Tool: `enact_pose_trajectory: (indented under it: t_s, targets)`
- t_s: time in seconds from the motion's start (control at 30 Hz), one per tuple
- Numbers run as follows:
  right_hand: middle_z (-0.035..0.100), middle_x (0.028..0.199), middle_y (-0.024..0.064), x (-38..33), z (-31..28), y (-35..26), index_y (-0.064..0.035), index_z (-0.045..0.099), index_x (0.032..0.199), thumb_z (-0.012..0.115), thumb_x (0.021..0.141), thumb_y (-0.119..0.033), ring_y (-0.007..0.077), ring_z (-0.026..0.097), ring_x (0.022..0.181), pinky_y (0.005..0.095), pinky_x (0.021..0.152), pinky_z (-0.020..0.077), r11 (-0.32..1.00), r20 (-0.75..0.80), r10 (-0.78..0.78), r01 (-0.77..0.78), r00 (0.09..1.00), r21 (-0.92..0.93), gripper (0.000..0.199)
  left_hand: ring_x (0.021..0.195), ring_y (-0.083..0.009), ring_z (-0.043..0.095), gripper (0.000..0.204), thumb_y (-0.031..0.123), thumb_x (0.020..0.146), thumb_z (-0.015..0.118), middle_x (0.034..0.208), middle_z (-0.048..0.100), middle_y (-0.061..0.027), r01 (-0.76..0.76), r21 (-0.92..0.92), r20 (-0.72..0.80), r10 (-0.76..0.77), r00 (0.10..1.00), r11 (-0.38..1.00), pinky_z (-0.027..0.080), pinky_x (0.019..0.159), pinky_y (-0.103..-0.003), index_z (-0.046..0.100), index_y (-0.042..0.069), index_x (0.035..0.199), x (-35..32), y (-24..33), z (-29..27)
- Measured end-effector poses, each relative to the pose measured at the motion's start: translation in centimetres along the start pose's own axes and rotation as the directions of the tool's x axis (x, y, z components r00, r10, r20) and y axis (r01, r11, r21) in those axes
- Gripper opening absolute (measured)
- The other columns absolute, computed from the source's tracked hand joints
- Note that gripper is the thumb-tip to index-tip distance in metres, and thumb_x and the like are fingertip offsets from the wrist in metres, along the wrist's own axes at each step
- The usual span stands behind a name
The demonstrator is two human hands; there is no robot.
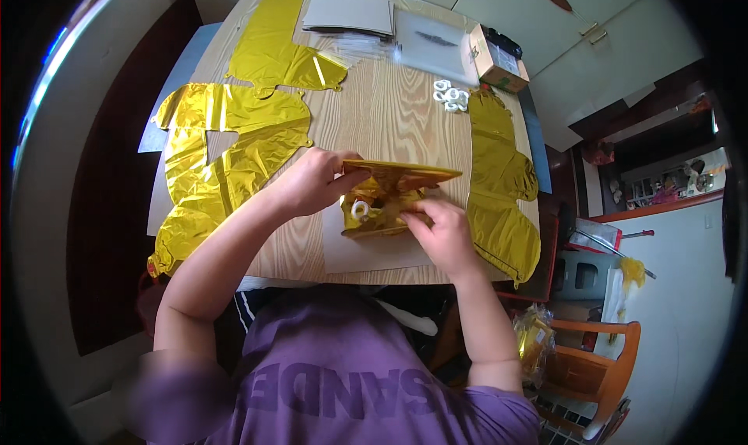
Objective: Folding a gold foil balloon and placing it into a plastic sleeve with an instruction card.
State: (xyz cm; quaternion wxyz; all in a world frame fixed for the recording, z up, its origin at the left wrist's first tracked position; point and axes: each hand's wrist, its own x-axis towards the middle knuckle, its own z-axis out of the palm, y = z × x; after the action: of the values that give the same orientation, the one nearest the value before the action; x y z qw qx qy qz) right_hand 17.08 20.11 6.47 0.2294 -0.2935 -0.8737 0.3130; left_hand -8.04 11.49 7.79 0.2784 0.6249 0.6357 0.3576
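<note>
Near the table's front edge, my left hand pinches the left end of a stiff, gold-coloured flap of a gold packet, raised and tilted. Under the flap lie crinkled gold foil and a small white ring. My right hand is closed at the packet's right side, its thumb and fingertips pinching the foil or film there; exactly what they grip is partly hidden. A white sheet lies beneath the packet. Flat gold foil balloons are spread on the left, with another gold foil balloon on the right.
White rings sit in a cluster at the far right, near a cardboard box with dark items. Stacked white sheets and clear plastic bags lie along the far edge. A wooden chair stands at lower right.
</note>
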Motion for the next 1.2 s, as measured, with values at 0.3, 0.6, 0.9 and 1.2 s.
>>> enact_pose_trajectory:
  t_s: [0.3,0.6,0.9,1.2]
  targets:
    - [0.065,0.101,0.0147,1.1,3.3,1.3,-0.009,0.062,0.109,0.084,0.071,-0.036,0.038,0.062,0.095,0.05,0.085,0.0465,0.826,-0.287,0.127,-0.261,0.949,-0.5,0.052,0.084,-0.034,0.071,0.02,0.009,0.086,0.069,0.093,0.072,-0.0171,-0.229,0.034,-0.131,0.231,0.964,0.973,0.056,0.079,-0.042,0.068,0.002,0.105,-1.8,-1.2,2.7]
    - [0.055,0.14,0.0182,-4.1,-2.1,5.3,-0.0009,0.056,0.136,0.06,0.097,-0.013,0.0372,0.052,0.129,0.048,0.107,0.0411,0.844,-0.14,0.102,-0.16,0.985,-0.512,0.041,0.113,-0.0337,0.066,0.035,0.017,0.08,0.073,0.116,0.067,-0.0167,-0.604,0.478,0.125,0.631,0.765,0.637,0.05,0.103,-0.048,0.063,0.001,0.109,-4.3,-3.5,5.6]
    - [0.037,0.158,0.0241,0.8,0.4,2.8,0.0029,0.041,0.149,0.054,0.103,-0.032,0.0397,0.034,0.147,0.0513,0.122,0.023,0.93,0.197,-0.07,0.135,0.978,-0.341,0.06,0.145,-0.0436,0.034,0.097,0.073,0.083,0.062,0.151,0.042,-0.0247,-0.457,0.337,0.236,0.396,0.888,0.823,0.024,0.121,-0.055,0.045,0.0,0.146,-5.6,-0.1,2.4]
    - [0.019,0.164,0.0283,-0.8,4.2,3.3,0.0047,0.023,0.157,0.044,0.103,-0.052,0.0439,0.017,0.153,0.0603,0.123,0.0089,0.899,0.213,0.052,0.047,0.976,-0.434,0.082,0.15,-0.0457,0.024,0.107,0.077,0.088,0.047,0.159,0.03,-0.0311,-0.135,0.65,-0.007,0.183,0.983,0.747,0.018,0.123,-0.055,0.036,-0.01,0.149,-5.5,-2.1,8.1]
